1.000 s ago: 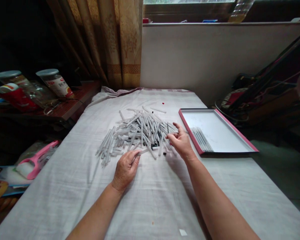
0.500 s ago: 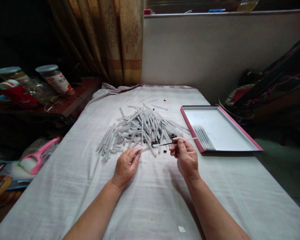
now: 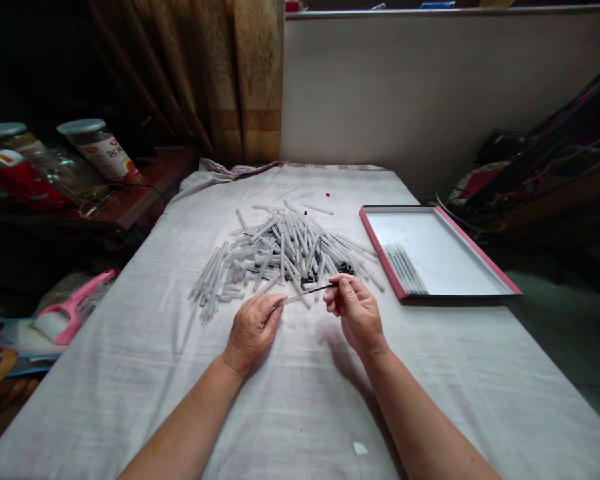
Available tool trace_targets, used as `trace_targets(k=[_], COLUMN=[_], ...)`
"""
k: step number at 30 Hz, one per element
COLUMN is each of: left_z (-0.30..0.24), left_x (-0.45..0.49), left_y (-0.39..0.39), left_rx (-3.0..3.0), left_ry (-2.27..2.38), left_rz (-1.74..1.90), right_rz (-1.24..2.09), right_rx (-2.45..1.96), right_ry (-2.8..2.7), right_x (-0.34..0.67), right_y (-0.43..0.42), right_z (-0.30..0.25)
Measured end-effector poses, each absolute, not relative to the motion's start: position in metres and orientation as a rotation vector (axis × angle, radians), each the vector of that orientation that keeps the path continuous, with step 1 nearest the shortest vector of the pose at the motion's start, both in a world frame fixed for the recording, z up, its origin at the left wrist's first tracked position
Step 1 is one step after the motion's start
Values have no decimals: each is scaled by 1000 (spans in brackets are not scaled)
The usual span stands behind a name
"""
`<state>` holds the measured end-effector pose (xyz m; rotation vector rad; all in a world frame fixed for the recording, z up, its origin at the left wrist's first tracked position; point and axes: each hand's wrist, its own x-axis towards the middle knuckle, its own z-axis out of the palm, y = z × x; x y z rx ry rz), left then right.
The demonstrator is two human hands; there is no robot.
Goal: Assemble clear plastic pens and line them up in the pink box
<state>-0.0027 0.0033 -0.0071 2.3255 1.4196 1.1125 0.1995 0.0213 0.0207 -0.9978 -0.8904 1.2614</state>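
A heap of clear pen barrels (image 3: 280,257) with small black parts lies in the middle of the white cloth (image 3: 300,393). My left hand (image 3: 253,328) rests on the cloth just below the heap, fingers closed on one clear pen barrel (image 3: 291,300) that points right. My right hand (image 3: 355,313) pinches a thin dark refill (image 3: 316,289), whose tip meets the open end of that barrel. The two hands are close together, a little apart.
A pink-rimmed white tray (image 3: 460,263) at the right holds a few finished pens (image 3: 405,268) in a row. Jars (image 3: 97,148) stand on a wooden shelf at the left, a pink tool (image 3: 75,313) lies below. A small red bit (image 3: 327,195) lies beyond the heap.
My right hand picked a dark refill out of the heap and drew it leftwards to the barrel in my left hand. The left hand stayed put.
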Motion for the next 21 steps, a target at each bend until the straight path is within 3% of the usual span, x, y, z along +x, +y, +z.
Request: trace_targets(k=[16,21], left_z=[-3,-1], left_x=[2,4], left_y=[-1,-5], left_rx=[2293,1923], left_ry=[1322,1279], left_rz=[1088,1207], right_rz=[1428,1358], right_rx=[-1011,-1080], right_ry=[-1148,-1392], right_x=[191,201], right_y=[12,17], right_z=[16,17])
